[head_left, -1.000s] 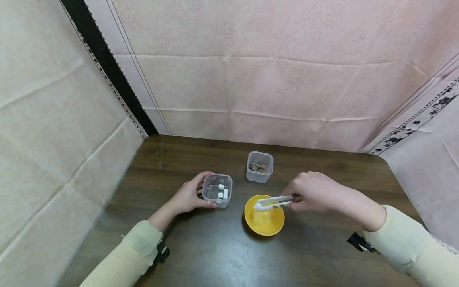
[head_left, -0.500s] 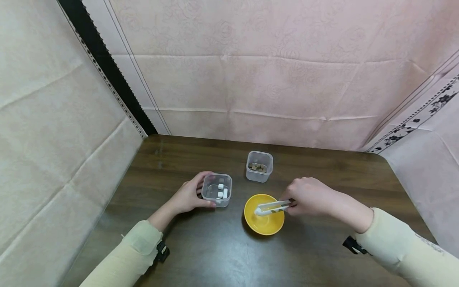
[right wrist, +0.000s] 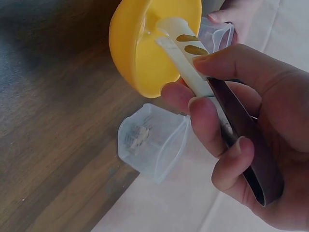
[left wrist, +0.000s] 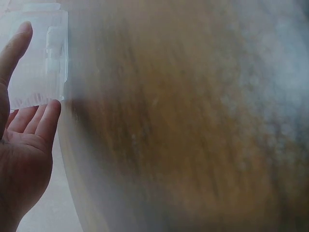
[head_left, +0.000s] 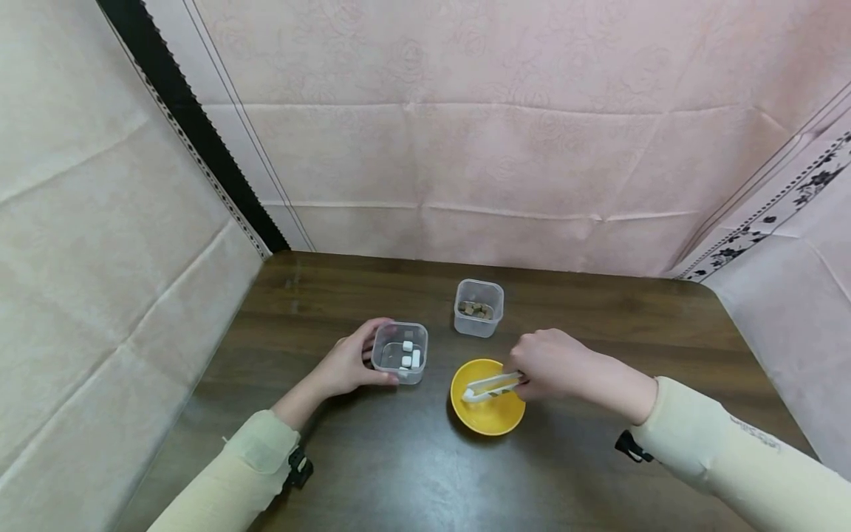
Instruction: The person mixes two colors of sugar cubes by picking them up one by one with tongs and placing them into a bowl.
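Note:
My left hand (head_left: 364,360) cups a small clear container (head_left: 400,353) that holds a few white cubes, thumb on the near side and fingers on the far side. The left wrist view shows that container (left wrist: 38,63) blurred against the hand (left wrist: 29,121). My right hand (head_left: 525,377) pinches white tongs (head_left: 492,386), whose tips reach into a yellow bowl (head_left: 487,414). In the right wrist view the fingers (right wrist: 203,111) squeeze the tongs (right wrist: 186,53) and the tips dip inside the bowl (right wrist: 135,53). Whether the tips hold anything is hidden.
A second clear container (head_left: 479,308) with brown pieces stands just behind the bowl, also visible as the container (right wrist: 149,140) in the right wrist view. The dark wooden table (head_left: 412,473) is walled by pink and beige cloth on three sides.
My right hand has moved left and slightly nearer, carrying the tongs' tips further across the yellow bowl. The left hand and both containers stay where they were.

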`<act>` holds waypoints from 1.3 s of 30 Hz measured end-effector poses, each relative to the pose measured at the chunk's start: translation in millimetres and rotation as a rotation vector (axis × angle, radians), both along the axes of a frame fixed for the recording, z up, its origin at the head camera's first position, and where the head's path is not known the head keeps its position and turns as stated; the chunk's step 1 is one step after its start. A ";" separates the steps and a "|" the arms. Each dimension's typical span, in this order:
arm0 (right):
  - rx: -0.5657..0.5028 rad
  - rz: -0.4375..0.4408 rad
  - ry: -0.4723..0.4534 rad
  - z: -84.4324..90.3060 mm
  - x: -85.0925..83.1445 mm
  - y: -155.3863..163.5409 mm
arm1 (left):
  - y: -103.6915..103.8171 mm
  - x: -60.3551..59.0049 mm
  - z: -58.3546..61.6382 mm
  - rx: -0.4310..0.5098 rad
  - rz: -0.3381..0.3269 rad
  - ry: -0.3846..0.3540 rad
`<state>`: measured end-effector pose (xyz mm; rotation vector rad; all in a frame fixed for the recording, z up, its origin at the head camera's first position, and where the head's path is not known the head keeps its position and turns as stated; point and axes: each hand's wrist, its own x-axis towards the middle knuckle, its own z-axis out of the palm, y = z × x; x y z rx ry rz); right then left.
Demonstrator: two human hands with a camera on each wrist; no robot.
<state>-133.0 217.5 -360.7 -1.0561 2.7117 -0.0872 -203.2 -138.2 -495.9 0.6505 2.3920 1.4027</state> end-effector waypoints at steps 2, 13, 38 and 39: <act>0.010 -0.003 -0.002 -0.4 -0.6 -2.9 | 0.1 0.2 0.2 0.000 0.001 -0.001; 0.068 -0.027 -0.043 -2.0 -3.2 -12.3 | 0.5 1.2 0.3 0.010 0.001 -0.009; -0.012 -0.066 0.112 42.9 -16.0 -14.7 | -0.3 2.3 -0.5 0.003 0.012 0.001; -0.014 -0.062 0.121 44.8 -18.3 -17.0 | -0.1 2.4 -0.6 0.005 0.011 0.003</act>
